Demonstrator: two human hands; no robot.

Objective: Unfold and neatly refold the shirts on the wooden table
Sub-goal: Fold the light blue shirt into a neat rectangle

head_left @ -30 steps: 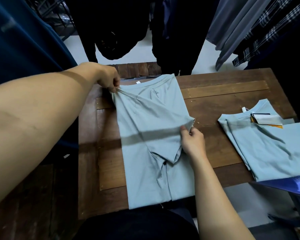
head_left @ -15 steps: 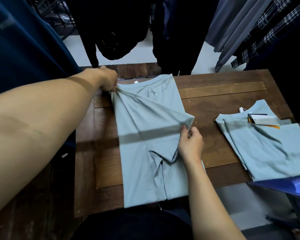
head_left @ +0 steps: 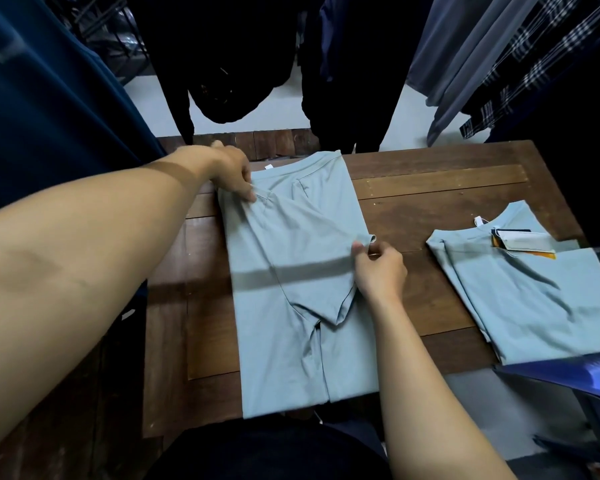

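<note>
A pale blue-grey shirt (head_left: 284,306) lies lengthwise on the wooden table (head_left: 430,188), both sides folded in toward its middle, collar at the far end. My left hand (head_left: 232,174) pinches the fabric at the far left shoulder fold. My right hand (head_left: 378,268) pinches the sleeve edge at the shirt's right side, holding the folded sleeve flat across the body. A second shirt (head_left: 534,289) of the same colour lies folded at the table's right end, with paper tags (head_left: 523,244) at its collar.
Dark garments (head_left: 243,64) hang just beyond the table's far edge; grey and plaid ones (head_left: 499,64) hang at the upper right. A dark blue cloth (head_left: 49,98) hangs on the left. A blue plastic chair (head_left: 575,375) stands at the near right.
My left hand has lowered the shoulder fold toward the table. My right hand has shifted slightly right along the sleeve edge, and the sleeve lies flatter.
</note>
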